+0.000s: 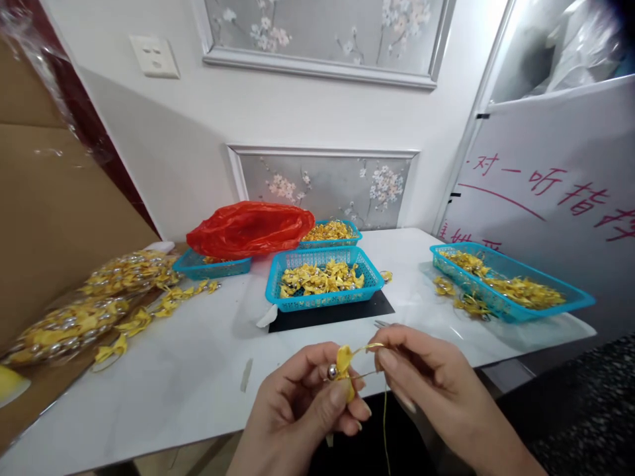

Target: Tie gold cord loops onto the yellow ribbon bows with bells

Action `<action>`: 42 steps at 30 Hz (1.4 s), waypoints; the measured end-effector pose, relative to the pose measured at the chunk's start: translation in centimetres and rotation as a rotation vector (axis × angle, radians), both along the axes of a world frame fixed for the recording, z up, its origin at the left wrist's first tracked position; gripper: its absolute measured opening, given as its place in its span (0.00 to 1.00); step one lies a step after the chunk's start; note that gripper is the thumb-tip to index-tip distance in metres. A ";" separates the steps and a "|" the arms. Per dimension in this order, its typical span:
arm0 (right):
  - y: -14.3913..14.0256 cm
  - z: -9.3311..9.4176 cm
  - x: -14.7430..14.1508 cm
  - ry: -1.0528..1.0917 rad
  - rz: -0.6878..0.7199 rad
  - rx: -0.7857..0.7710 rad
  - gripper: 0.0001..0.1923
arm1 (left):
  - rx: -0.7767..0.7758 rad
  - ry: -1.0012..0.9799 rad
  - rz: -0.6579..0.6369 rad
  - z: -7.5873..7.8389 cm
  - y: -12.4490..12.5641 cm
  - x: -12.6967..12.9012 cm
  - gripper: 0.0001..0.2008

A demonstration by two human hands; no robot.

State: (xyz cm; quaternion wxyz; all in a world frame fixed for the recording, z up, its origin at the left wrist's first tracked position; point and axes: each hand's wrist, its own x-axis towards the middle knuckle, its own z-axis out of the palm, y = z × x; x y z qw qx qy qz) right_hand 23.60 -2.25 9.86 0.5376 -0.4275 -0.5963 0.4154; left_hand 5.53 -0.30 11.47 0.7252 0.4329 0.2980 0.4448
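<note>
While ornament [343, 361] in left grip [305, 406], red “对一听指” [546, 182]

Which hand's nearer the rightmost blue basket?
Right. The right hand is left of the rightmost basket and closer to the wearer; the left hand is farther left, on the right hand's far side from it.

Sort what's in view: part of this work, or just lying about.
Likely part of it:
- yellow piece with silver bead, in left hand
- yellow cord, in right hand
- yellow pieces in middle blue basket

Apparently lying about:
- red plastic bag
- grey strip on table
</note>
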 end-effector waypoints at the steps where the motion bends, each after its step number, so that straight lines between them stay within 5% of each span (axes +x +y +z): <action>1: 0.0 -0.1 0.1 -0.005 -0.003 -0.006 0.13 | -0.002 0.003 0.003 0.1 0.0 0.1 0.11; 16: -1.4 1.1 0.8 0.065 -0.010 0.013 0.14 | -0.178 -0.108 -0.172 0.2 0.3 0.3 0.08; 24: -1.5 0.9 1.1 0.047 -0.064 0.014 0.13 | -0.064 -0.017 -0.071 0.3 -0.1 0.9 0.09; 28: -2.0 1.7 1.2 -0.104 -0.209 0.137 0.09 | 0.111 0.208 -0.040 -0.1 -0.1 0.4 0.07; 31: -2.6 2.1 1.3 -0.264 -0.288 0.238 0.08 | 0.409 0.419 0.100 -0.5 -0.2 0.1 0.06; 37: -2.2 1.1 0.3 -0.296 -0.101 0.131 0.09 | 1.063 0.663 0.274 -0.6 -0.3 0.2 0.17; 40: -1.9 0.8 -0.3 -0.272 -0.103 0.104 0.13 | 1.161 0.678 0.257 -0.7 -0.2 0.1 0.20; 42: -1.9 0.7 -0.6 -0.255 -0.138 0.115 0.14 | 1.090 0.632 0.244 -0.8 -0.3 -0.2 0.21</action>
